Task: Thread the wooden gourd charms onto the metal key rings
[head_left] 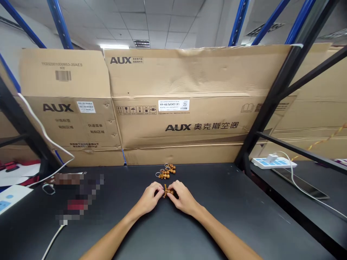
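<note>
A small brown gourd-shaped keychain (169, 191) with a brown knotted cord lies between my two hands, just above the black tabletop. My right hand (184, 199) grips its beaded body between thumb and fingers. At its left end, the thumb and forefinger of my left hand (150, 198) are pinched together; any ring there is hidden by the fingertips. Just beyond my hands lies a little group of similar gourd keychains (165, 174), with thin metal rings showing on their left sides.
A large cardboard panel (200, 83) stands along the back of the black table (151, 238). Blurred items and a white cable (54, 238) lie at left. Black shelf posts (267, 108) rise at the side; a white power strip (271, 162) and phone-like slab (303, 185) lie right.
</note>
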### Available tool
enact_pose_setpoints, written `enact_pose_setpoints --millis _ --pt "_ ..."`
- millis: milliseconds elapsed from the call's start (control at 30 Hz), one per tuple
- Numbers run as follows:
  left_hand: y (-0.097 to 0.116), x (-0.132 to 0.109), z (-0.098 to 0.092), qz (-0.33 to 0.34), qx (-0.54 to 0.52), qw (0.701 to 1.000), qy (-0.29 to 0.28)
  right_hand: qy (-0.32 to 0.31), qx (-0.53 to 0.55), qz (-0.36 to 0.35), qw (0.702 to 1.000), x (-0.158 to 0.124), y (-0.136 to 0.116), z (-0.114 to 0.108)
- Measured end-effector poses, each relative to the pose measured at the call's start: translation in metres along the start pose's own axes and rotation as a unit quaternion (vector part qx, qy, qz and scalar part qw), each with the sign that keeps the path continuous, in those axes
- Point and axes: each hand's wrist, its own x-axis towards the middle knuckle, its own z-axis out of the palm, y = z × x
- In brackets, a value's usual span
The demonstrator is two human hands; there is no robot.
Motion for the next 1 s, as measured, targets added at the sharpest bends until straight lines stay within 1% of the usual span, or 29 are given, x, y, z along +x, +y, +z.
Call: enact_pose_setpoints --millis 233,467,1000 --pt "0.0028 0.0002 -0.0008 -0.012 -0.002 1.000 0.002 0.009 -0.027 -0.011 1.000 0.0001 -0.0006 0.0016" --pt "0.0031 0.0004 -0.0005 -0.007 0.002 1.000 0.009 -0.015 -0.040 -0.033 0.999 0.0004 -0.0033 -0.0014" --pt "0.0031 -0.0006 0.0011 0.000 0.021 1.000 0.015 0.020 -0.011 -0.042 0.999 0.0017 -0.0079 -0.0049"
